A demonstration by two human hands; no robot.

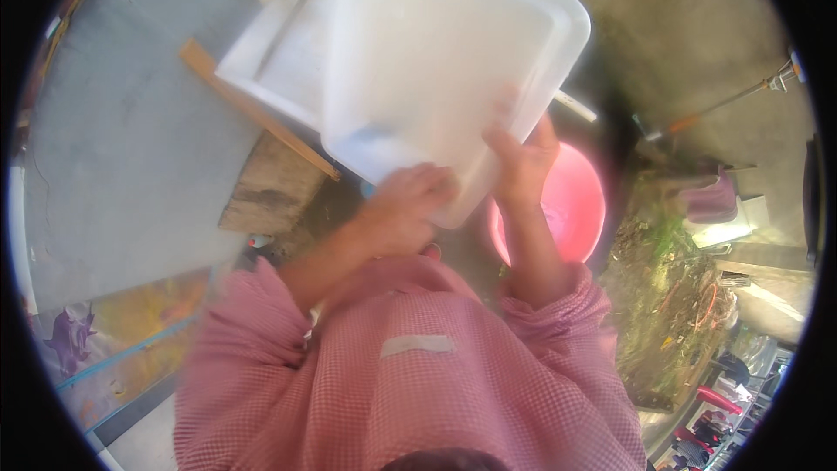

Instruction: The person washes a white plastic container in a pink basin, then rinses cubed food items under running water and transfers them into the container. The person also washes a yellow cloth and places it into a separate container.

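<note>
A large translucent white plastic bin [451,46] is tilted in front of me, above a white basin [288,59]. My right hand [523,163] grips the bin's right wall, its thumb on the near side and some fingers behind the plastic. My left hand [415,199] lies at the bin's near corner and is blurred. Its fingers are bent, and whether they hold the rim or a small thing against it cannot be told. A pink plastic tub [575,203] is below my right forearm.
A wooden plank [261,111] slants beside the basin, next to a weathered board [271,186]. A white pipe [575,106] pokes out right of the bin. Farther right are a purple container [711,199] and a strip of soil with plants [660,294].
</note>
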